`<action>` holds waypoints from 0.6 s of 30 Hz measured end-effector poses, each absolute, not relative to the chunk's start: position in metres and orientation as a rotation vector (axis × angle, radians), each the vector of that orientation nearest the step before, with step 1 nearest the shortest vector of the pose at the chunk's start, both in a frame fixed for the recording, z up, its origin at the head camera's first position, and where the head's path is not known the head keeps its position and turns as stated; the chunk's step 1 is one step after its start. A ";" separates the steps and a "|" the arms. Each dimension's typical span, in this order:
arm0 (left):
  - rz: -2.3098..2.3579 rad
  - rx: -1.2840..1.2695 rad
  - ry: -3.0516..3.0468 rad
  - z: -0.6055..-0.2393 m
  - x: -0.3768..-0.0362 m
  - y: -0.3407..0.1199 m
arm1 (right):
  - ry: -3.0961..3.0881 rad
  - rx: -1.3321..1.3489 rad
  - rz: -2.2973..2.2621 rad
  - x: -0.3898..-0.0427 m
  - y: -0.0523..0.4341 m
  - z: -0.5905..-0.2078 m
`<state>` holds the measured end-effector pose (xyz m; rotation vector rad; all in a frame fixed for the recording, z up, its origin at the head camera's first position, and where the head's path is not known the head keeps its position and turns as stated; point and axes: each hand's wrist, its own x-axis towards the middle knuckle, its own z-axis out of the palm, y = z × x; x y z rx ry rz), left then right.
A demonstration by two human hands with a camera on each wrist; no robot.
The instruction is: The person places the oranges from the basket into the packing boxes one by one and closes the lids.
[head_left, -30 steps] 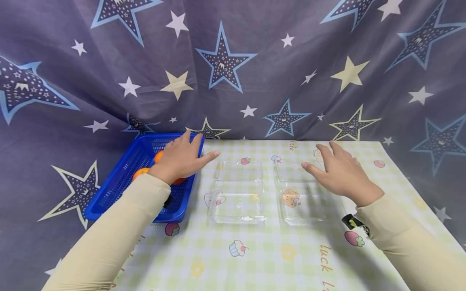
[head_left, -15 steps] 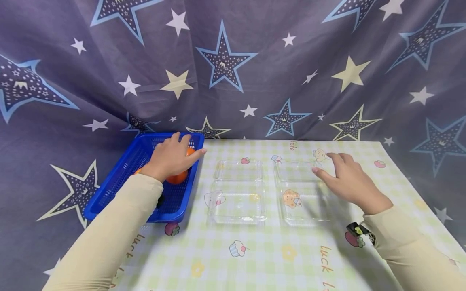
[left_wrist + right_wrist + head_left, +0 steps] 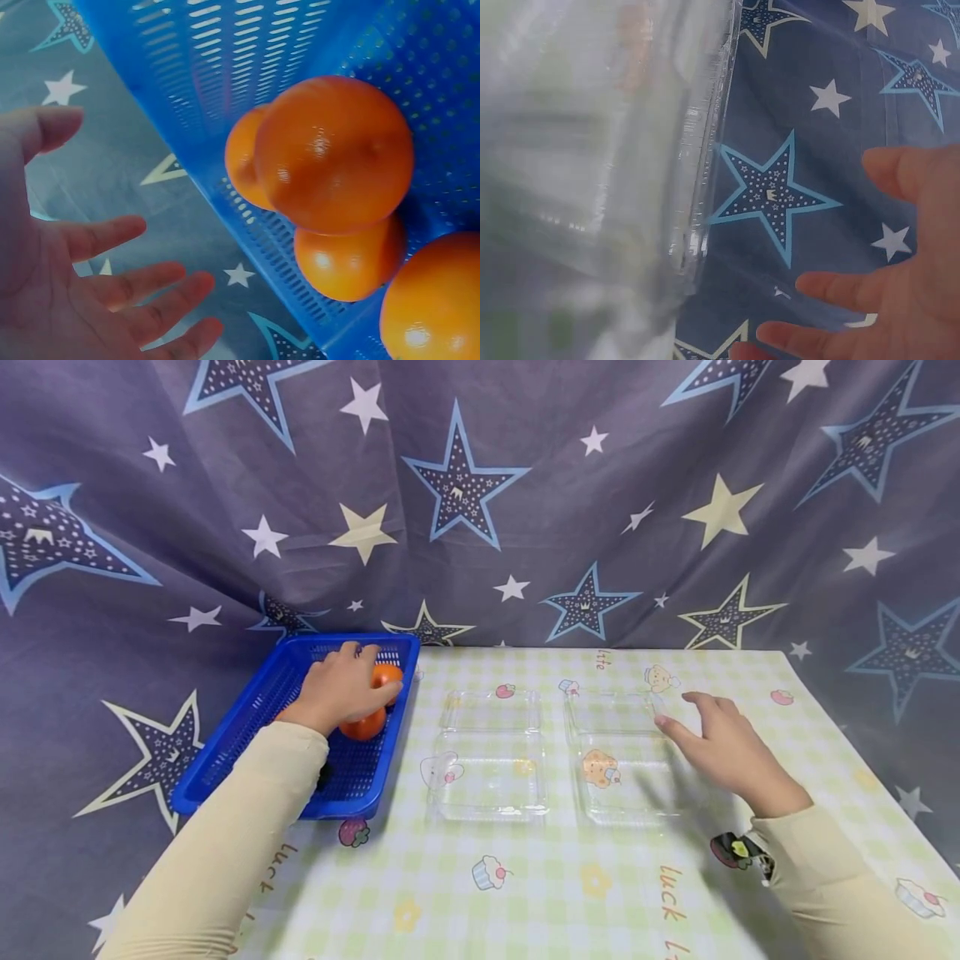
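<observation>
My left hand [image 3: 337,689] hovers over the blue basket [image 3: 358,781] at the left, its fingers relaxed and holding nothing. Beneath and beside it are several oranges [image 3: 363,725]; in the left wrist view, one large orange [image 3: 334,154] overlaps two others, and another orange [image 3: 439,300] is cut off by the frame's corner. Part of the fruit is hidden by the hand in the head view. My right hand [image 3: 731,747] hangs in the air at the right edge of a clear plastic container [image 3: 630,793], fingers loosely bent, with nothing in its grasp.
A second clear container [image 3: 491,793], lid folded back, stands between the basket and the right container. Something dark [image 3: 324,775] lies in the basket by the left sleeve. A star-patterned curtain [image 3: 510,435] hangs behind the checked tablecloth [image 3: 540,910].
My left hand has moved left and lower over the basket, uncovering oranges on its right side. My right hand has drifted slightly right and down. Basket and containers stay put.
</observation>
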<state>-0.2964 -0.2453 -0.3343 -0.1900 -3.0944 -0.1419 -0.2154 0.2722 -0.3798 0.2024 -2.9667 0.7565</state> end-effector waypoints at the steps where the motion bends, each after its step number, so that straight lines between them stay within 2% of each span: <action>1: -0.138 -0.190 -3.095 -0.335 -0.297 -0.246 | -2.961 0.196 0.770 -0.215 0.274 -0.382; 18: -0.201 -0.195 -3.133 -0.351 -0.299 -0.269 | -2.922 0.050 0.938 -0.209 0.290 -0.412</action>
